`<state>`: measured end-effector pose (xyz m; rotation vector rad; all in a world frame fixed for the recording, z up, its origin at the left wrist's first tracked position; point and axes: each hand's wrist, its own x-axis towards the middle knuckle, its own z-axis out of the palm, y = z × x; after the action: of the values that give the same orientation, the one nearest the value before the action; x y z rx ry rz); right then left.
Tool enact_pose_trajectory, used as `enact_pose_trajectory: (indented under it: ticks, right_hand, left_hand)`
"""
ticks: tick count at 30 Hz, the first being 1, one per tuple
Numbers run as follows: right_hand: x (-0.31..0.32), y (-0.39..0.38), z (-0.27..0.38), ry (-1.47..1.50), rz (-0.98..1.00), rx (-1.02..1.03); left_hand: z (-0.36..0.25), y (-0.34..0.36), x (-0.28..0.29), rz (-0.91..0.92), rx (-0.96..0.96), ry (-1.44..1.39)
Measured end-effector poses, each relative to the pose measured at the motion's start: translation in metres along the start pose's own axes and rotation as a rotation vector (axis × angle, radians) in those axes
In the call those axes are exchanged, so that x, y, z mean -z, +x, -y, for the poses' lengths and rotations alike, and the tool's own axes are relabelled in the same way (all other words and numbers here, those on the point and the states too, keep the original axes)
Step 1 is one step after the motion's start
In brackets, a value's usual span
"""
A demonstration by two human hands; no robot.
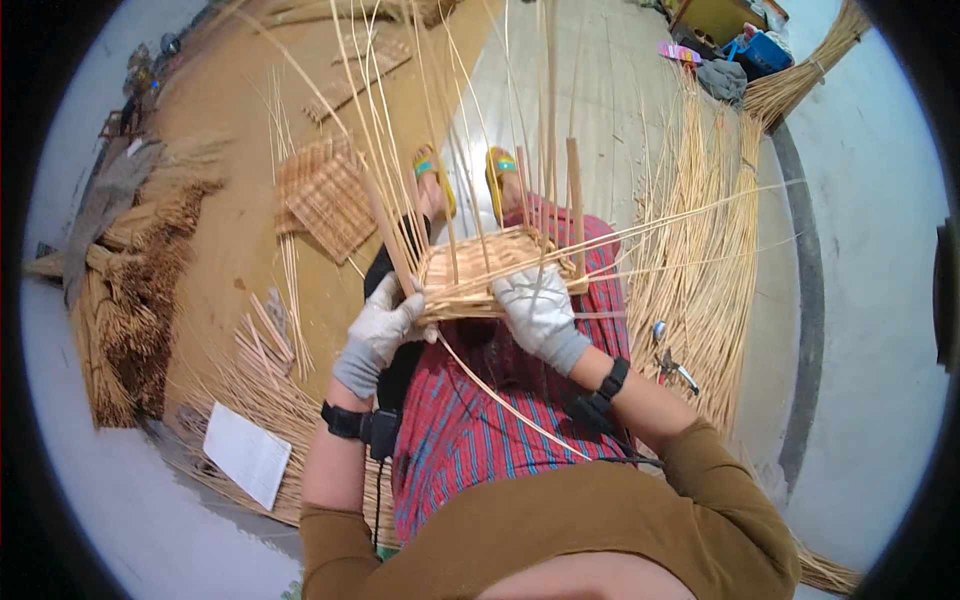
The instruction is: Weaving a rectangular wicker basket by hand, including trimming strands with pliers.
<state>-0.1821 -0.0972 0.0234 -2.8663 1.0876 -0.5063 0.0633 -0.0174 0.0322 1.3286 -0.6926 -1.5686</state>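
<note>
A small rectangular wicker basket in the making rests over my lap, on a red-and-blue striped cloth. Tall thin willow rods and a few thicker flat stakes rise from its low woven sides. My left hand, in a white glove, grips its near left corner. On the near side, toward the right, my gloved right hand closes over the woven edge and the strands there. Long loose strands stretch out to the right past that hand. One pale strand hangs from the left corner across the cloth.
Square woven panels lie on the floor ahead left. Bundled rods stack at far left; long loose rods cover the right. Red-handled cutters lie on them. A white sheet sits lower left. A blue container stands far right.
</note>
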Motion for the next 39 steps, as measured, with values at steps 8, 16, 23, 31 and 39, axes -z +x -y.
enact_pose_trajectory:
  ticks: [8, 16, 23, 31, 39]
  right_hand:
    - [0.055, -0.016, 0.036, 0.152, -0.173, -0.016]
    - [0.043, -0.028, 0.032, 0.314, -0.046, -0.233]
    - [0.015, 0.063, 0.016, 1.061, -0.464, -0.137]
    - [0.013, 0.086, 0.057, 0.862, -0.362, 0.103]
    - [0.045, -0.022, 0.022, 0.398, -0.124, -0.510]
  left_hand:
    - [0.002, 0.003, -0.008, 0.046, -0.026, -0.009]
    - [0.004, 0.003, -0.011, 0.136, -0.126, -0.037]
    - [0.011, 0.009, -0.020, 0.009, -0.024, 0.129]
    - [0.018, 0.011, -0.020, 0.011, -0.175, -0.039]
    - [0.012, 0.014, -0.013, 0.021, 0.062, 0.007]
